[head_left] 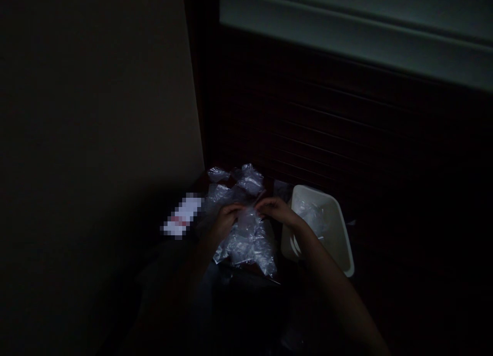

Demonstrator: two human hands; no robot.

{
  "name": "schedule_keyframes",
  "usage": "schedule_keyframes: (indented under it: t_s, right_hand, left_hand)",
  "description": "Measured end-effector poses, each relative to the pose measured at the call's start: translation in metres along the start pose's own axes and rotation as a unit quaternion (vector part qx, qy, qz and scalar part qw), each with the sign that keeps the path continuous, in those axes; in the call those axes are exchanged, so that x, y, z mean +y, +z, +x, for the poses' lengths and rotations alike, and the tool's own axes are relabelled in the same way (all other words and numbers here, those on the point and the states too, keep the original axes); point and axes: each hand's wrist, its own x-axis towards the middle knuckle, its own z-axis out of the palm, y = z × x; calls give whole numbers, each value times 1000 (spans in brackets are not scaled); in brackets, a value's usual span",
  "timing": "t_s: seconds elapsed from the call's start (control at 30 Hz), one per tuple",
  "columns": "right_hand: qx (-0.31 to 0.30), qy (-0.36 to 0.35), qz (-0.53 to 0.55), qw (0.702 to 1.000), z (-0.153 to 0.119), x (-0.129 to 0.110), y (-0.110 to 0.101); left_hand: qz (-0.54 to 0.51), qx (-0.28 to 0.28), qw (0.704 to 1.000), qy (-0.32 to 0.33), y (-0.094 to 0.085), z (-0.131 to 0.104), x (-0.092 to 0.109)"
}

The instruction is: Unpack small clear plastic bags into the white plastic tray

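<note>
A plain, dark grey-brown wall fills the left side before us, and a dark reddish-brown slatted panel meets it at the corner. Above the panel we see a pale grey-green ledged board running across the upper right. Below, a dark counter, mostly lost in shadow, carries a loose heap of crinkled clear plastic bags, spread in front of our hands and beyond them. Just to the right stands a white, round-cornered plastic bin, with crumpled clear plastic inside; our right forearm crosses in front of it. Our left hand and right hand come close together over the heap, and each grip is pinched on the upper edge of one clear, thin plastic bag, which lies between them above the others. To the left of our left hand lies a small, bright white oblong item with a red band, its details blurred into blocks.
</note>
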Motion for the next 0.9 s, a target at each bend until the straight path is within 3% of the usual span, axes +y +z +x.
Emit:
schedule_keyframes:
  t_s: [0.17, 0.33, 0.57, 0.73, 0.9]
  right_hand:
    - [34, -16, 14, 999, 1, -3, -2]
    - [94, -15, 54, 994, 3, -3, -3]
    - [13, -13, -25, 1000, 6, 14, 2]
    - [-11, -32, -65, 997, 7, 17, 1]
    - [27, -56, -87, 994, 7, 14, -2]
  left_hand:
    - [79, -24, 993, 88, -3, 3, -1]
    - [193, -29, 962, 194, -5, 2, 0]
    - [208, -59, 954, 209, 1, -4, -1]
    - [142, -40, 978, 148, 5, -4, -2]
    - [-22, -32, 999, -16, 4, 1, -5]
